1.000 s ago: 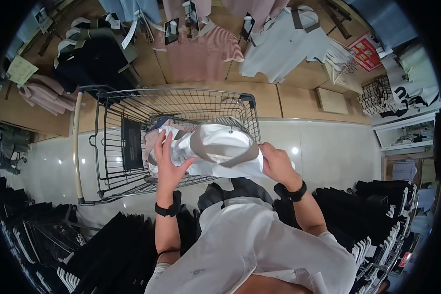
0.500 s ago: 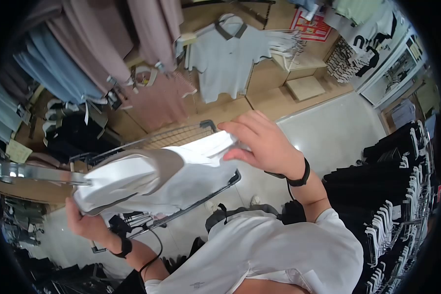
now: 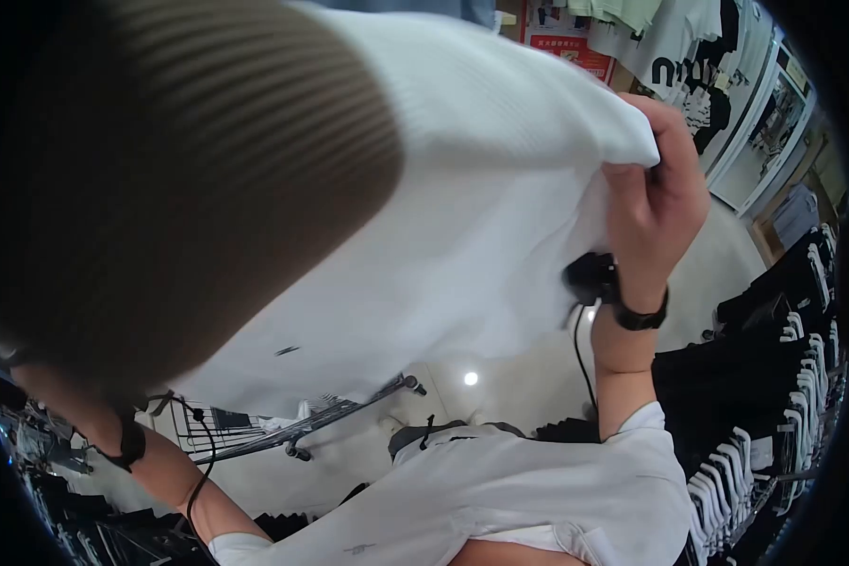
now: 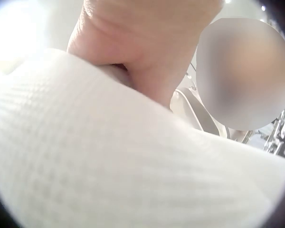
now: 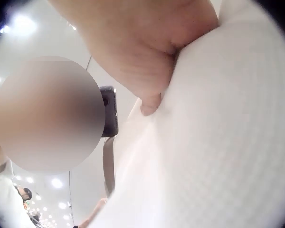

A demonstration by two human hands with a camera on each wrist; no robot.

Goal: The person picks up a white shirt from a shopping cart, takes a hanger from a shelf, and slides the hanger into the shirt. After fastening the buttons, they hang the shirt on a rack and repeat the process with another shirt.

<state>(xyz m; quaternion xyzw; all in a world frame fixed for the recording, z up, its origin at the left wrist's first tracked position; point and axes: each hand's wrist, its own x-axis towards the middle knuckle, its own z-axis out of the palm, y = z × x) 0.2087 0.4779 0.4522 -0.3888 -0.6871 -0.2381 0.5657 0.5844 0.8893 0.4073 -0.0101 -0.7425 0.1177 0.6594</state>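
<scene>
A white shirt (image 3: 462, 208) is held up close to the head camera, its brown-grey ribbed collar (image 3: 283, 141) filling the upper left. The right hand (image 3: 658, 203) pinches one shoulder edge of it between thumb and fingers. At the lower left, the left hand (image 3: 57, 396) is mostly hidden behind the collar. In the left wrist view, the left hand (image 4: 142, 42) grips the white knit cloth (image 4: 85, 142), fingertips out of sight. The right wrist view has the right hand (image 5: 147, 42) on the cloth (image 5: 218, 123), with its thumb tip showing.
A metal shopping cart (image 3: 255, 434) stands below the shirt. Black garments on white hangers (image 3: 726, 377) line the right side. A red sign (image 3: 571, 42) and hanging shirts (image 3: 674, 42) are at the top, beside a white-framed glass cabinet (image 3: 759, 141).
The shirt has been lifted from over the cart towards the head camera and spread between both hands. The left hand, earlier with fingers spread, now grips it. The view has turned.
</scene>
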